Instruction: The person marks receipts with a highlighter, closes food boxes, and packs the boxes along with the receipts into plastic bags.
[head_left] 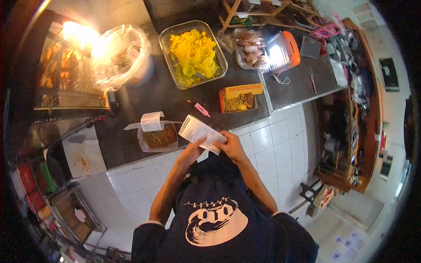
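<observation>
In the head view, the left hand (193, 152) and right hand (232, 147) both grasp 1 printed slip (196, 130), fingers pinching its lower part; the slip is tilted, just in front of the dark counter (140, 98); near the left hand is 1 open container (143, 143) of brown noodles (160, 137), with a 2nd slip (152, 122) at its far side; beyond the printed slip lie 1 pink marker (202, 110), 1 yellow box (239, 90) holding food, and, farther back, 1 glass dish (162, 44) of yellow food (193, 48).
</observation>
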